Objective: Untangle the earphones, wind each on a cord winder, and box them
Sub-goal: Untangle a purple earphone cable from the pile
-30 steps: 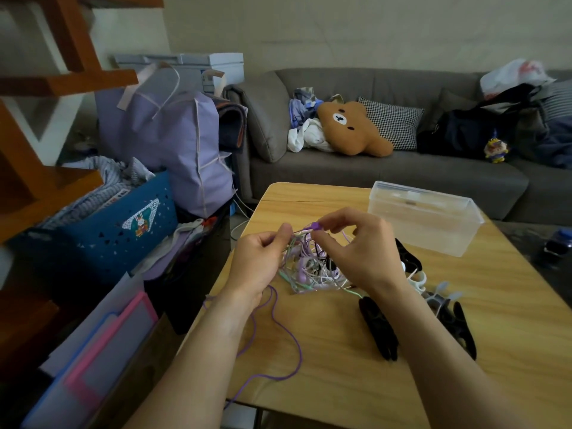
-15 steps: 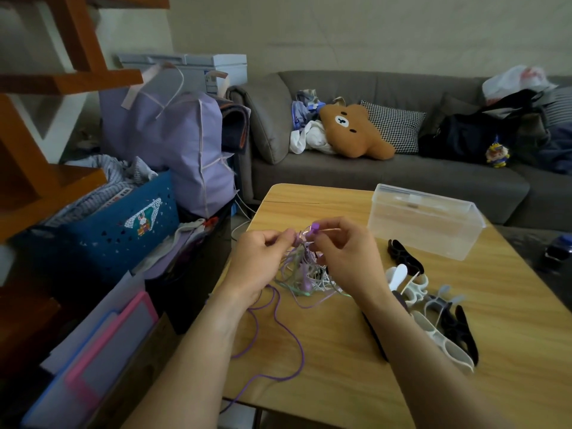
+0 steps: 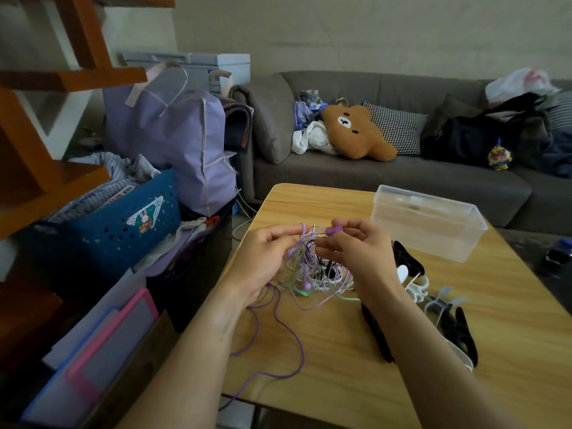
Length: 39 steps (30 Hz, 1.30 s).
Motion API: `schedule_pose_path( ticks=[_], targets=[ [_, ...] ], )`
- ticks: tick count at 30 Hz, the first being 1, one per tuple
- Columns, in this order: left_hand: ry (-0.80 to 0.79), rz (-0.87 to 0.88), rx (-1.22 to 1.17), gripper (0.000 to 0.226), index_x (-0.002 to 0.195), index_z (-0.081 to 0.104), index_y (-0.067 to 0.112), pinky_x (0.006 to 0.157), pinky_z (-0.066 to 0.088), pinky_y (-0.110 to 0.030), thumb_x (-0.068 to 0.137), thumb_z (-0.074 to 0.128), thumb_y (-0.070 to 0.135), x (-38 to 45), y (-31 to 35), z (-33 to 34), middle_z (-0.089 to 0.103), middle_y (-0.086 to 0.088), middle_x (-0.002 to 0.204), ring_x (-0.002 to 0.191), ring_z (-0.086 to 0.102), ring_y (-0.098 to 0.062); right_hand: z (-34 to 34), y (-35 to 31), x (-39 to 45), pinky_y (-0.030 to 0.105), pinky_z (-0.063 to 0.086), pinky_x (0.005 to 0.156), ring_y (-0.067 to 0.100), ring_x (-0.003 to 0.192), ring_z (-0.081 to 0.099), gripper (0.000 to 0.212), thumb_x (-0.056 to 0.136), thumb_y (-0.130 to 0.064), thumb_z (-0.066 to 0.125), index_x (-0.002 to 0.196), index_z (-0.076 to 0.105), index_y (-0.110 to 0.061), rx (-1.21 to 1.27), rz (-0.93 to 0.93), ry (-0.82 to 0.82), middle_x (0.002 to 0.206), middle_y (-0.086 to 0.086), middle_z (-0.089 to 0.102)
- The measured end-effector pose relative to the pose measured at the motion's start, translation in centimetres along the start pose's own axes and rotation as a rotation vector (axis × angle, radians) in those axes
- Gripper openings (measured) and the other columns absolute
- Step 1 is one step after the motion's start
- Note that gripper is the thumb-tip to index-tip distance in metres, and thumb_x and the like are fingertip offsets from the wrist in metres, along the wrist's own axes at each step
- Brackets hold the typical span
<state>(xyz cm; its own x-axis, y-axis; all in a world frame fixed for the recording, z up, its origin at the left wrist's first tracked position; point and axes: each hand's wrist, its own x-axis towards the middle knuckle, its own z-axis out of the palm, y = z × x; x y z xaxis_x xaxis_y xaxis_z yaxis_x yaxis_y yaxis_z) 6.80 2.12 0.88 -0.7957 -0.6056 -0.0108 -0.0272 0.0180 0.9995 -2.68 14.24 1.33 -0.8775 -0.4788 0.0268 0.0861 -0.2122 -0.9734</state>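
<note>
I am only beginning: my left hand (image 3: 263,261) and right hand (image 3: 356,255) are pinching cords of the earphones (image 3: 312,270) tangle over the table (image 3: 340,351), cord winders (image 3: 414,283) and box (image 3: 427,221) lying unused.

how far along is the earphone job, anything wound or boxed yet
Early. Done: nothing wound or boxed; the clear box looks empty. In hand: the left hand and right hand pinch cords of the tangle, and one purple cord trails free toward the table edge. Left: separating the rest, winding onto the winders lying unused, then boxing.
</note>
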Motion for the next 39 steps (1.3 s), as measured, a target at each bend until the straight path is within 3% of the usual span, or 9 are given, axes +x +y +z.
schedule_pose_path(
  ticks=[5,17,23,25,26,28,30,35,39],
  targets=[
    [-0.103,0.019,-0.001,0.041,0.123,0.068,0.024,0.04,0.016,-0.019,0.098,0.048,-0.001,-0.2,0.1,0.0,0.022,0.004,0.054,0.044,0.016,-0.009,-0.2,-0.3,-0.1,0.028,0.06,0.067,0.023,0.069,0.073,0.015,0.087,0.011,0.066,0.096,0.061,0.001,0.151,0.034,-0.079,0.075,0.012,0.071],
    [-0.292,0.089,0.25,0.071,0.149,0.031,0.042,0.038,0.03,-0.014,0.098,0.043,-0.005,-1.0,0.7,0.2,0.047,0.013,0.043,0.036,0.036,-0.003,-0.1,0.2,-0.1,0.034,0.059,0.062,0.017,0.065,0.072,0.028,0.089,-0.023,0.076,0.115,0.069,-0.017,-0.277,-0.037,-0.176,0.084,0.001,0.076],
    [-0.304,0.166,0.422,0.07,0.151,0.037,0.032,0.045,0.031,-0.012,0.094,0.051,-0.007,-0.8,0.2,-0.7,0.036,0.01,0.046,0.04,0.034,-0.002,0.1,0.9,-0.3,0.033,0.061,0.06,0.022,0.072,0.073,0.031,0.086,-0.021,0.078,0.112,0.062,-0.024,-0.396,-0.213,-0.101,0.094,0.0,0.067],
    [-0.318,0.184,0.437,0.072,0.152,0.035,0.025,0.047,0.034,-0.007,0.092,0.052,-0.011,-1.4,0.4,-0.6,0.051,0.027,0.083,0.038,0.046,0.001,0.3,1.5,-0.2,0.037,0.063,0.067,0.021,0.079,0.073,0.024,0.087,-0.015,0.077,0.105,0.063,-0.022,-0.422,-0.257,-0.102,0.094,0.0,0.067],
    [-0.312,0.195,0.446,0.072,0.153,0.034,0.023,0.047,0.034,-0.007,0.092,0.053,-0.011,-1.4,0.4,-0.5,0.063,0.021,0.073,0.039,0.048,0.002,0.2,1.6,-0.1,0.036,0.063,0.07,0.018,0.082,0.073,0.022,0.086,-0.014,0.077,0.103,0.065,-0.021,-0.44,-0.258,-0.11,0.095,-0.002,0.068],
    [-0.251,0.224,0.509,0.069,0.152,0.038,0.025,0.047,0.034,-0.013,0.092,0.056,-0.006,-1.2,0.0,-0.6,0.027,0.016,0.09,0.04,0.044,0.0,0.0,1.7,0.0,0.028,0.061,0.07,0.012,0.083,0.073,0.034,0.082,-0.012,0.08,0.111,0.063,-0.02,-0.462,-0.229,-0.146,0.101,-0.005,0.067],
    [-0.101,0.284,0.685,0.054,0.142,0.055,0.03,0.051,0.04,-0.029,0.093,0.058,0.006,-0.5,-0.6,-1.2,0.038,0.008,0.054,0.046,0.043,-0.005,-0.1,1.9,0.0,0.026,0.061,0.07,0.01,0.081,0.072,0.05,0.078,-0.008,0.084,0.119,0.058,-0.021,-0.457,-0.216,-0.186,0.106,-0.004,0.063],
    [0.165,0.261,0.944,0.023,0.077,0.068,0.016,0.061,0.049,-0.035,0.096,0.059,0.024,0.6,-1.7,-2.9,0.06,0.002,0.067,0.069,0.062,-0.025,0.2,3.0,0.2,0.028,0.06,0.072,0.019,0.079,0.066,0.055,0.078,0.001,0.08,0.119,0.053,-0.024,-0.541,-0.278,-0.171,0.105,-0.002,0.059],
    [0.171,0.318,0.665,0.024,0.077,0.062,0.019,0.056,0.039,-0.023,0.099,0.055,0.018,1.1,-1.5,-2.6,0.063,0.002,0.069,0.062,0.057,-0.015,0.2,3.3,0.4,0.017,0.05,0.063,0.013,0.073,0.06,0.038,0.079,0.002,0.074,0.101,0.056,-0.023,-0.657,-0.391,-0.154,0.095,0.003,0.06]
  ],
)
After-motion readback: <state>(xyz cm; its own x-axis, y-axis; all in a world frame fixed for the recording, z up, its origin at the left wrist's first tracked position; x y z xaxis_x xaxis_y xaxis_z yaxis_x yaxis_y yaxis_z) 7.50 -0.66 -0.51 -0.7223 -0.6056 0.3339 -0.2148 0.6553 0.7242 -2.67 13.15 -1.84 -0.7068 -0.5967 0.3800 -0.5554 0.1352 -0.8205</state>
